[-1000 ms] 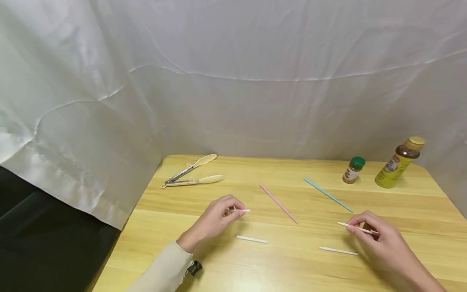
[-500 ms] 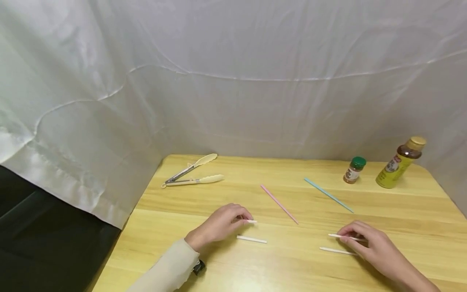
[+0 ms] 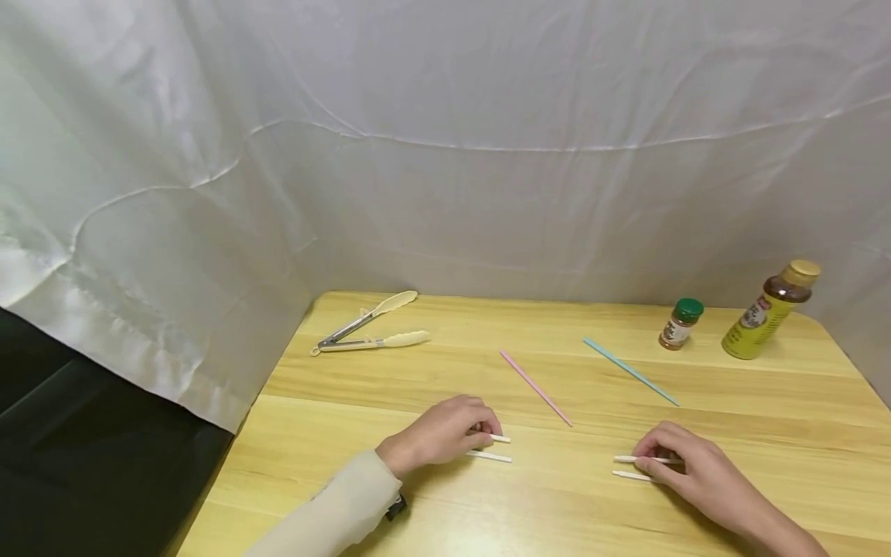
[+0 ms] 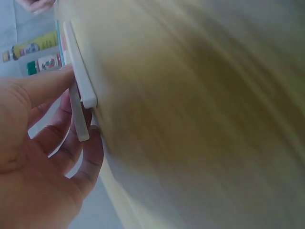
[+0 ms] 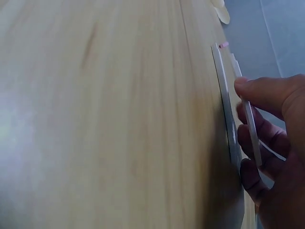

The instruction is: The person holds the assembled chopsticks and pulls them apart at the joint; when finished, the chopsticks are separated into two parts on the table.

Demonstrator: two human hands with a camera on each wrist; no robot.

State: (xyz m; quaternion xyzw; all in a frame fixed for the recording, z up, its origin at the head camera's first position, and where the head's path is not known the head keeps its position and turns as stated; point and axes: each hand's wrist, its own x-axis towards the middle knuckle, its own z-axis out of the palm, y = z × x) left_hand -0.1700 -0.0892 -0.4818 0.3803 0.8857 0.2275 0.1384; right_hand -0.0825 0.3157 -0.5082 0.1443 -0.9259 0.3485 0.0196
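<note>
The head camera looks forward and down on the same wooden table along which both wrist cameras look closely.

Soft light is brightening the head view; both wrist views are looking dimmer, bluer.
In the head view, glare is whitening the tabletop low down, the curtain is gleaming at left; blurry shadows are darkening both wrist views.

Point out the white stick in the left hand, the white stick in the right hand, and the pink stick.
Left-held white stick (image 3: 501, 439): head view, on its exposed end.
Right-held white stick (image 5: 251, 130): right wrist view, partway along its shaft.
Pink stick (image 3: 537, 388): head view, mid-shaft.
</note>
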